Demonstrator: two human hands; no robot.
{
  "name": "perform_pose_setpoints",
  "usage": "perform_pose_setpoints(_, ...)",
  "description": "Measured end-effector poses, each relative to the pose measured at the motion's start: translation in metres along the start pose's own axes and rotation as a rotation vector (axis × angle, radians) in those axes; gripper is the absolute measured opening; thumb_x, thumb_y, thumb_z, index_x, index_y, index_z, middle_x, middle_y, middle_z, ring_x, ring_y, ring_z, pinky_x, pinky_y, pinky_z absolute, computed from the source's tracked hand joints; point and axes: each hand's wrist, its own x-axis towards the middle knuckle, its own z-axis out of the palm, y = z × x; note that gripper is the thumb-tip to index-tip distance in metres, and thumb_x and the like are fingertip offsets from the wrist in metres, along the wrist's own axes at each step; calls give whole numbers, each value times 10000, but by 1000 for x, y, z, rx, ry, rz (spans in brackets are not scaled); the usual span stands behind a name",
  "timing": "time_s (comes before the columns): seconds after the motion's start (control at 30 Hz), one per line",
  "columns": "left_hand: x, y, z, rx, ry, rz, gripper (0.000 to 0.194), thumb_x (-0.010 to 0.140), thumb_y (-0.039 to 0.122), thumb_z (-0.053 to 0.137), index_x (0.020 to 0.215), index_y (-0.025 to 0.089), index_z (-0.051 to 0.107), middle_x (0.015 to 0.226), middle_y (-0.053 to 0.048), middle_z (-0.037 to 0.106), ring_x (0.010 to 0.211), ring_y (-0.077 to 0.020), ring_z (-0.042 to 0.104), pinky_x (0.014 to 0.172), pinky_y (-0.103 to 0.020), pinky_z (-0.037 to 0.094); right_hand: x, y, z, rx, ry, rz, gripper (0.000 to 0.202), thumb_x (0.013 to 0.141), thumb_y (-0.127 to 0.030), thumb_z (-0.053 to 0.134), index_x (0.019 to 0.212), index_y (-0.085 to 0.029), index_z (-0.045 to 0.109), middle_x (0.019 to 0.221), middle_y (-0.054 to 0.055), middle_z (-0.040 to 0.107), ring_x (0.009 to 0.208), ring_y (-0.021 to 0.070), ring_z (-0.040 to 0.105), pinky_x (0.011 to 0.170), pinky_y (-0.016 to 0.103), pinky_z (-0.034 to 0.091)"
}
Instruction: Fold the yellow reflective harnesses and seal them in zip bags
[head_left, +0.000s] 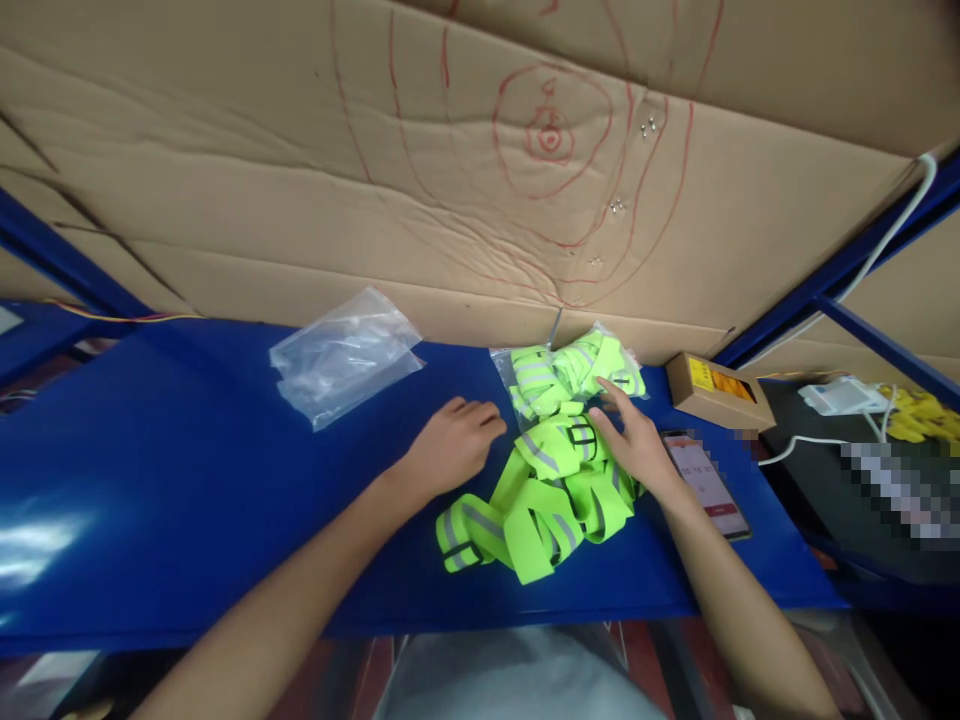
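Note:
A loose heap of lime-yellow reflective straps (534, 520) with grey stripes and black buckles lies on the blue table (195, 480) in front of me. My right hand (636, 440) is at the heap's upper right, fingers apart and thumb near a black buckle; nothing is gripped. Left of the heap hovers my left hand (459, 440), its fingers loosely bent and slightly apart, with nothing visible in them. Behind the heap, more lime-yellow straps (574, 368) lie bundled in clear plastic bags. Flat clear plastic bags (349, 355) rest farther left.
A cardboard wall (262, 200) with red drawn rings stands behind the table. At right are an open cardboard box (724, 395) with orange contents and a phone (709, 485) with a lit screen. Farther right, a white cable (806, 440) and yellow items (919, 415) lie on a dark surface.

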Motion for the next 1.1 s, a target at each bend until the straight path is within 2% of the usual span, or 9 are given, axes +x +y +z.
perform_pose_setpoints(0.17, 0, 13, -2, -3, -44, 46, 211, 926, 61, 507, 956, 170, 685, 994, -61, 696, 854, -207, 629, 786, -375, 398, 5, 3, 2, 286, -114, 99, 667, 945, -575, 628, 1543, -324, 473, 1495, 75, 598, 1316, 289, 620, 1109, 498, 494)
perform_pose_setpoints(0.43, -1, 9, -2, -13, -19, 53, 208, 968, 92, 488, 957, 171, 680, 997, -63, 694, 854, -196, 618, 782, -358, 380, -1, -13, 0, 574, -81, 178, 622, 885, -515, 743, 1443, -278, 601, 1501, 86, 594, 1417, 289, 536, 1200, 528, 407)
perform_pose_setpoints(0.53, -1, 11, 0, -7, -35, 63, 211, 978, 100, 483, 953, 172, 680, 990, -64, 690, 851, -193, 616, 782, -351, 375, -3, -13, 5, 484, -61, 43, 552, 934, -484, 688, 1443, -299, 588, 1477, 85, 610, 1349, 270, 589, 1135, 504, 477)
perform_pose_setpoints(0.63, 0, 11, 1, -4, -53, 71, 219, 976, 91, 480, 961, 170, 683, 978, -67, 686, 846, -194, 615, 779, -348, 375, -3, -7, 7, 163, 88, -63, 419, 963, -459, 628, 1346, -291, 660, 1449, 113, 585, 1349, 294, 563, 1142, 551, 440)
perform_pose_setpoints(0.73, -1, 11, 0, 3, -53, 75, 214, 969, 86, 488, 969, 169, 685, 979, -68, 685, 838, -198, 614, 775, -351, 376, 2, 5, 2, -119, 284, -34, 423, 963, -454, 598, 1329, -251, 660, 1576, 162, 424, 1500, 361, 372, 1191, 638, 314)
perform_pose_setpoints(0.83, -2, 12, -1, 14, -39, 85, 197, 963, 87, 503, 968, 168, 683, 990, -67, 691, 842, -204, 616, 777, -358, 378, 10, 22, -4, -53, 390, 79, 616, 923, -478, 633, 1462, -202, 525, 1644, 194, 340, 1564, 364, 245, 1223, 649, 227)
perform_pose_setpoints(0.9, -2, 13, -2, 21, -31, 91, 196, 957, 83, 505, 967, 168, 682, 996, -66, 694, 844, -207, 617, 778, -363, 380, 16, 33, -4, 177, 399, 194, 737, 851, -503, 712, 1481, -193, 487, 1619, 190, 400, 1540, 347, 305, 1239, 615, 220)
perform_pose_setpoints(0.97, -2, 13, -3, 28, -24, 92, 203, 952, 77, 503, 969, 168, 683, 999, -65, 695, 841, -208, 617, 777, -367, 383, 21, 40, -1, 400, 378, 302, 748, 810, -546, 739, 1433, -198, 517, 1496, 179, 553, 1398, 329, 508, 1186, 579, 354)
perform_pose_setpoints(1.1, -1, 13, -4, 33, -19, 91, 207, 953, 76, 500, 966, 170, 684, 986, -62, 696, 834, -206, 619, 771, -369, 386, 23, 43, 1, 613, 278, 398, 512, 835, -637, 684, 1107, -205, 653, 986, 90, 751, 878, 237, 731, 829, 434, 612)
